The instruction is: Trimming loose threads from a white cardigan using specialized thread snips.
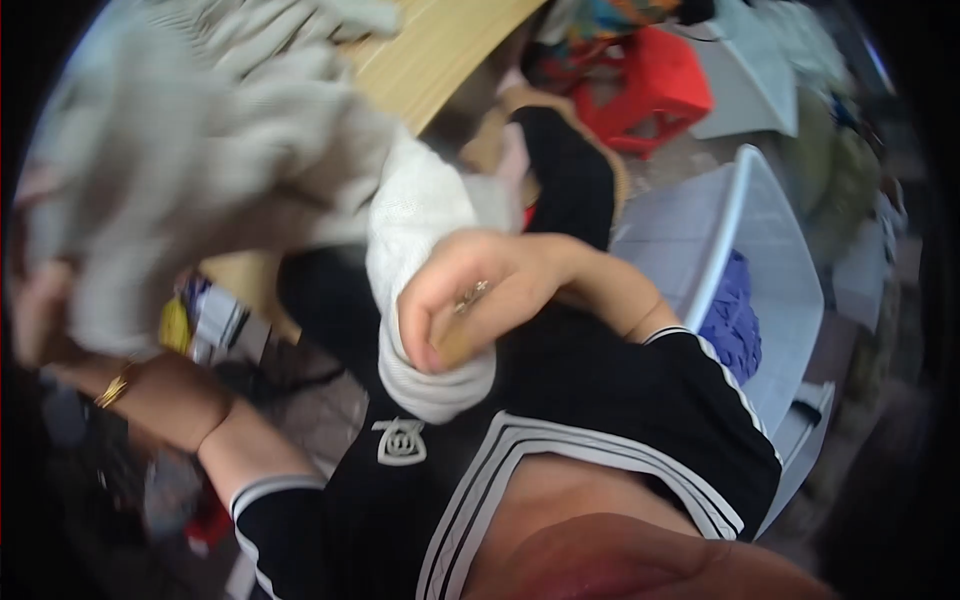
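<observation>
A light beige knit garment (230, 170) is stretched out in front of me, smeared by motion at the left. Its paler sleeve (425, 195) hangs down before my chest, with a thick rounded end. My right hand (495, 295) is curled closed around this sleeve near its lower end; something small and shiny, perhaps a ring, shows at its fingers. At the far left, my left hand (45, 300) is blurred and partly covered by the cloth it grips. A gold-coloured bracelet (113, 390) sits on that wrist.
More beige knitwear (270, 30) lies on a wooden table (450, 50) ahead. A red plastic stool (650, 90) stands beyond. On my right is a pale plastic bin (680, 220) with purple cloth (733, 320) inside. Small packets (215, 315) lie lower left.
</observation>
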A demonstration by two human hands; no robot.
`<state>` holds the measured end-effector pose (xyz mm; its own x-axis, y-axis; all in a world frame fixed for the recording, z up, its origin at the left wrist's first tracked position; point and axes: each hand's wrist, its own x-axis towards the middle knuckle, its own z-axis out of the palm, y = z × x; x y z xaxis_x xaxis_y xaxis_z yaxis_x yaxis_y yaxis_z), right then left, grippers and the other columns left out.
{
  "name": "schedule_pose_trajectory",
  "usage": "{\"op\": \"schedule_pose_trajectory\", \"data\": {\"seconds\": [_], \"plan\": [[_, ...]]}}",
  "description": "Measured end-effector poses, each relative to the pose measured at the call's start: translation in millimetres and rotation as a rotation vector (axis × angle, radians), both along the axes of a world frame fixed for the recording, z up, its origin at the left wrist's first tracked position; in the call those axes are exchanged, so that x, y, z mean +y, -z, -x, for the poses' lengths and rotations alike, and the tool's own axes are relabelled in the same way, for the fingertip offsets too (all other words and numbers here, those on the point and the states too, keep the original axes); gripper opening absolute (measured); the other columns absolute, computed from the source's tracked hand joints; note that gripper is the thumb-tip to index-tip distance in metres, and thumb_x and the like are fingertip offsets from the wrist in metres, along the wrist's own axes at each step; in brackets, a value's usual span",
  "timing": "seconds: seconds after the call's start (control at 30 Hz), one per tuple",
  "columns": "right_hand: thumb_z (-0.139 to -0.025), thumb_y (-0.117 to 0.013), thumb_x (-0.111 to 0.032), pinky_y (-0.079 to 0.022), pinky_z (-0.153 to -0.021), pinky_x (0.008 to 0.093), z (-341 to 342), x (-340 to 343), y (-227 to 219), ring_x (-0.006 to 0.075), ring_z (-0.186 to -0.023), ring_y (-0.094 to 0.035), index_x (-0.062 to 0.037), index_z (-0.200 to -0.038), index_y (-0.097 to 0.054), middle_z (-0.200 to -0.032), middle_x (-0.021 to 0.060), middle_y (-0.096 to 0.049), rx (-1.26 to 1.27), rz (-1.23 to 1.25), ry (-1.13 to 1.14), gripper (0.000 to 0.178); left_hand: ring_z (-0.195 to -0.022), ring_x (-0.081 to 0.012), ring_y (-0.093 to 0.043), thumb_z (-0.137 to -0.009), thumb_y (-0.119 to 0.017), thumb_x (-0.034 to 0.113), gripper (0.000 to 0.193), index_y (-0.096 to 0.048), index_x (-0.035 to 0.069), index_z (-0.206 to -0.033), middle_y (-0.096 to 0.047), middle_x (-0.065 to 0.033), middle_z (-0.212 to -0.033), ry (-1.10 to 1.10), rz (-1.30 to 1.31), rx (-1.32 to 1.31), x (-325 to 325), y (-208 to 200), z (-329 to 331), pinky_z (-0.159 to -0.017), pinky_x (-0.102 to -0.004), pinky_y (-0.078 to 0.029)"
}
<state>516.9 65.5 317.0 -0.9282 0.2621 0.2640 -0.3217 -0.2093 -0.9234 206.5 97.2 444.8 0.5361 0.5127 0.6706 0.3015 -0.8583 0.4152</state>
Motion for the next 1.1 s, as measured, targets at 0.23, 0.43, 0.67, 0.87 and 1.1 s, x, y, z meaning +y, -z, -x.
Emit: {"op": "schedule_pose_trajectory", "data": {"seconds": [0.23,0.43,0.67,0.87,1.1], "plan": [[-0.098,-0.060,-0.026,-0.024,-0.051,0.0205,-33.0,46.6,54.0,0.0000,-0.056,-0.034,-0.0057,-0.103,-0.073,-0.061,-0.0101,-0.042,-0.374,-0.005,0.696,0.025,-0.081,-0.0215,-0.053,-0.083,-0.068,0.014,0.038,-0.066,-0.002,-0.117,-0.063,-0.0115,-0.093,0.021,1.015,0.316,-85.2,80.5,-5.0,-0.070,-0.0294,-0.040],[-0.100,-0.057,-0.022,-0.029,-0.054,0.0198,-15.5,56.3,80.4,0.0010,-0.060,-0.040,-0.0082,-0.111,-0.071,-0.064,-0.0086,-0.044,-0.403,-0.166,0.799,0.023,-0.082,-0.0129,-0.052,-0.084,-0.067,0.015,0.041,-0.066,0.001,-0.123,-0.064,-0.0061,-0.097,-0.167,1.154,0.062,-96.7,97.1,3.2,-0.073,-0.0263,-0.039],[-0.100,-0.052,-0.020,-0.024,-0.047,0.0173,2.3,91.8,115.9,-0.0007,-0.054,-0.036,-0.0060,-0.131,-0.060,-0.064,-0.0081,-0.045,-0.277,0.145,0.985,0.034,-0.099,-0.0164,-0.062,-0.091,-0.069,0.026,0.047,-0.062,0.001,-0.130,-0.065,-0.0097,-0.106,-0.616,0.709,-0.104,-13.6,133.2,12.7,-0.088,-0.0286,-0.047],[-0.094,-0.059,-0.018,-0.029,-0.049,0.0181,16.6,113.1,122.4,-0.0003,-0.057,-0.041,-0.0046,-0.105,-0.069,-0.069,-0.0073,-0.052,-0.400,0.077,0.944,0.021,-0.105,-0.0203,-0.062,-0.088,-0.073,0.024,0.044,-0.064,-0.001,-0.123,-0.065,-0.0132,-0.114,-0.599,0.568,0.168,49.3,208.6,34.7,-0.090,-0.0291,-0.047],[-0.098,-0.062,-0.027,-0.029,-0.048,0.0187,13.4,134.6,126.2,0.0014,-0.054,-0.038,-0.0006,-0.129,-0.059,-0.071,-0.0092,-0.051,-0.122,0.046,0.811,0.040,-0.091,-0.0097,-0.056,-0.096,-0.057,0.014,0.022,-0.063,0.000,-0.112,-0.063,-0.0029,-0.099,-0.577,0.739,-0.278,39.1,190.9,74.4,-0.084,-0.0231,-0.044]]}}
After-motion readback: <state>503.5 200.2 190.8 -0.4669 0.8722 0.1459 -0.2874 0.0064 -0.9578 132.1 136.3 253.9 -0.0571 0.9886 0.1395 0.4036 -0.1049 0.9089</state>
